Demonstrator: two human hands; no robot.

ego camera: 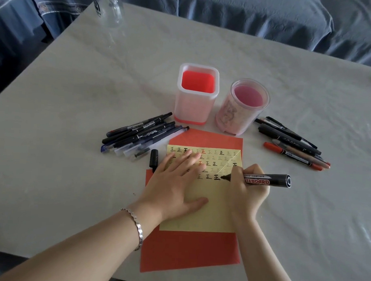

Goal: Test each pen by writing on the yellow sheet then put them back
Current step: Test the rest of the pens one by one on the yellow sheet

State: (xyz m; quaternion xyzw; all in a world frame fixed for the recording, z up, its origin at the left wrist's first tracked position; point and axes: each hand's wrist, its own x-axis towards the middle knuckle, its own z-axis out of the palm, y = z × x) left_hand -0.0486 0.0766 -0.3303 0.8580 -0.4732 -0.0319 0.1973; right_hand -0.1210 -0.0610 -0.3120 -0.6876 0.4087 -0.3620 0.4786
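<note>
The whiteboard marker [267, 179] is gripped in the curled fingers of the right hand [247, 191]. Its long axis lies left to right, with the tip at the left, set on the yellow sheet [216, 204]. The sheet is pressed down by the left hand [174, 182], fingers straight. The black cap [153, 160] lies on the worktop [77, 94] just beside the left hand, which is judged the nearer one for capping.

yellow sheet [209, 212]: matt paper; marker [267, 180]: glossy plastic; holders [195, 94]: translucent plastic
</note>
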